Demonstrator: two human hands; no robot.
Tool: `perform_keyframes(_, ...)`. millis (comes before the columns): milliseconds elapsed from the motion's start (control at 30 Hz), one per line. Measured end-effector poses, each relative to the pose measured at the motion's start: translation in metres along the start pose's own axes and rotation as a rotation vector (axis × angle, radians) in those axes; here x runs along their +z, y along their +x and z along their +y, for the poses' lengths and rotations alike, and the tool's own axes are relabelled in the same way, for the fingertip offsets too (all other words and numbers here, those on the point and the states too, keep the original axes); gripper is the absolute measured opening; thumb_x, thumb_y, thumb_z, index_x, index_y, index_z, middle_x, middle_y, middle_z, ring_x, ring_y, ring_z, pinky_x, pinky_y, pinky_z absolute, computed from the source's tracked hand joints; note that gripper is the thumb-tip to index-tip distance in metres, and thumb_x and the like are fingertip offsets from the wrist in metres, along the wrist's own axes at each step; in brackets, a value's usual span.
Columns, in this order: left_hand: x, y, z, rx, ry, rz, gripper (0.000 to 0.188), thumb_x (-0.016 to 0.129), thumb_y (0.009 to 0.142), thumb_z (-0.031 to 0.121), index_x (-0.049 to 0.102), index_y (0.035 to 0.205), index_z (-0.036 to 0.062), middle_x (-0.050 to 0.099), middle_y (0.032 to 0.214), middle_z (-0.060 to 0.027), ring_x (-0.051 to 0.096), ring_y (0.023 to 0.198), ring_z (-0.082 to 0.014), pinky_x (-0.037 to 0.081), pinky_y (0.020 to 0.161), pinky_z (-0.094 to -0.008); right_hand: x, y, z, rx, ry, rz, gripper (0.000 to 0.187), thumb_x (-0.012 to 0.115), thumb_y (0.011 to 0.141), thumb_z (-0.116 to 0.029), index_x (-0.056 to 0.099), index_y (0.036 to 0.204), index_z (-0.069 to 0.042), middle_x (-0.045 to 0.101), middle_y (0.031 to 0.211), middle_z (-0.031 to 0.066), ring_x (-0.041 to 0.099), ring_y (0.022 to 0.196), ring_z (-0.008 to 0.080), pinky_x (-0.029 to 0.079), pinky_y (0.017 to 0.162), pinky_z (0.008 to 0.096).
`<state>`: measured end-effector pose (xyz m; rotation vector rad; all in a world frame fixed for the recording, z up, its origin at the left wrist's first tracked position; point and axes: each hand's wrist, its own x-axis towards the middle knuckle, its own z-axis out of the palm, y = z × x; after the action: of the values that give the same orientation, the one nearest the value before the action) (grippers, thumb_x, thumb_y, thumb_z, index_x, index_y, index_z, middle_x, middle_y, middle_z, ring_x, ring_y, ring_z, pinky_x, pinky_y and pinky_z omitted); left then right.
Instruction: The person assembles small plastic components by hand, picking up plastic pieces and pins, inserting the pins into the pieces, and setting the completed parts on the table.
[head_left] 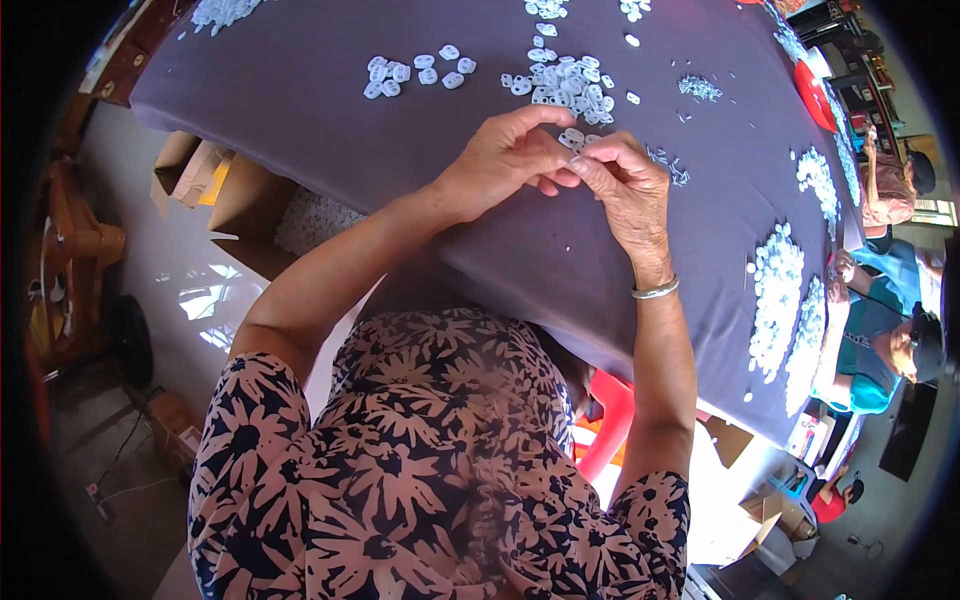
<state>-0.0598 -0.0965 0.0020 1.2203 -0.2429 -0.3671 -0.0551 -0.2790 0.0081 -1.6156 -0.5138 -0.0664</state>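
Observation:
Over the near part of the table, my left hand (518,152) and my right hand (632,182) meet at the fingertips. Both are closed: the left fingers curl inward, and the right thumb and forefinger pinch together. Whatever they grip is too small and covered to make out. White oval plastic pieces with holes (573,138) show right at the fingertips; whether they are held or lie behind cannot be told. Just beyond is a heap of the same oval pieces (570,82). Small metal pins (675,168) lie scattered beside my right hand.
On the dark tablecloth (300,100) lie a smaller group of oval pieces (388,76), another pin pile (700,88) and long heaps of white parts (776,300). An open cardboard box (255,210) stands below the left edge. Another person (885,330) sits at the right.

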Motion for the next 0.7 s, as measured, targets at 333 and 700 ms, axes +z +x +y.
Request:
perform_keyframes(333,-0.001,0.002,-0.007,0.249,0.247,0.052,0.037,0.063,0.082,-0.002,0.050,0.116,-0.0001,0.067,0.088,-0.0084,0.062,0.080,-0.0104,0.051,0.072,-0.0242,-0.002,-0.002,0.001,0.090,-0.126,-0.023,0.009,0.072,0.079,-0.009,0.065,0.078,-0.003,0.056,0.071,-0.0024,0.047,0.056,0.0024,0.037,0.044,0.0177)
perform_keyframes(700,-0.001,0.001,-0.005,0.251,0.161,0.116,0.036,0.062,0.084,0.000,0.048,0.117,0.0012,0.065,0.091,-0.0083,0.063,0.086,-0.0122,0.051,0.074,-0.0247,0.005,-0.003,-0.001,0.144,-0.073,-0.024,0.006,0.061,0.088,-0.007,0.062,0.089,-0.001,0.053,0.074,-0.0016,0.047,0.055,0.0034,0.040,0.045,0.0180)
